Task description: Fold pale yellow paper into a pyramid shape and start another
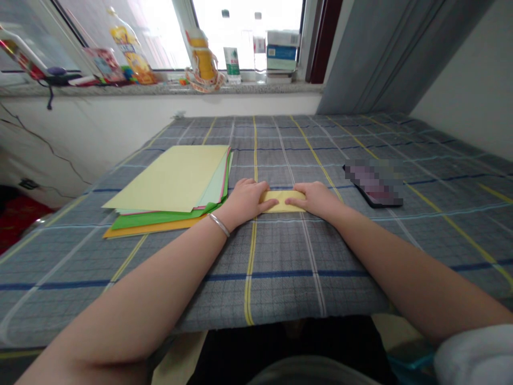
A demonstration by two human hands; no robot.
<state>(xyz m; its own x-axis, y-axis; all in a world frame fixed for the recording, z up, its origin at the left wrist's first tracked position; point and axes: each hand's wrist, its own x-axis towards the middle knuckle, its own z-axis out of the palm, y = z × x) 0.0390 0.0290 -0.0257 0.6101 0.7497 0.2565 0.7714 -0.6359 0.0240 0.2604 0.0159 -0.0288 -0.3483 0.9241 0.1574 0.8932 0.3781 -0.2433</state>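
A small folded strip of pale yellow paper (284, 206) lies flat on the plaid tablecloth in front of me. My left hand (249, 200) grips its left end, thumb on top and fingers at the far edge. At the right end, my right hand (316, 198) holds it in the same way, and the two thumbs point toward each other. The undersides of the fingers are hidden. Just left of my left hand rests a stack of coloured paper (172, 179), pale yellow on top with mint, pink, green and orange sheets below.
A smartphone (372, 184) lies to the right on the checked tablecloth (280, 246). Behind the table, the windowsill (160, 90) carries a drink bottle (130, 45), a yellow cup-like container (203, 59), a tube (232, 64) and stacked boxes (281, 51). A grey curtain (372, 53) hangs at right.
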